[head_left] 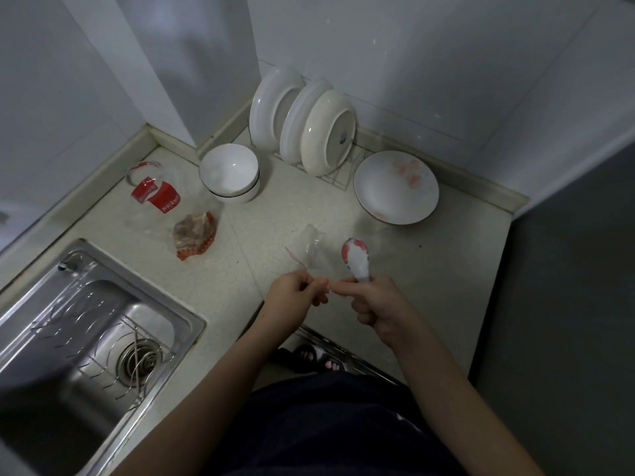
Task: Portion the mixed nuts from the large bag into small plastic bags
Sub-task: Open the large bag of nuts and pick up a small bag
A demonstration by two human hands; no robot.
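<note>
A large clear bag with red printing (156, 195) lies on the counter at the back left, and its lower end (196, 240) is bulging with brownish mixed nuts. Near the counter's front edge my left hand (295, 297) pinches the mouth of a small clear plastic bag (314, 249), which stands limp above my fingers. My right hand (376, 307) grips the handle of a white spoon with red marks (355, 257), and its forefinger reaches over to touch the small bag's mouth. The spoon's bowl looks empty.
A steel sink (86, 331) with a wire rack fills the left. Stacked white bowls (230, 178), a rack of upright plates (309, 128) and a flat plate with red smears (397, 187) stand along the back wall. The counter ends at a dark floor on the right.
</note>
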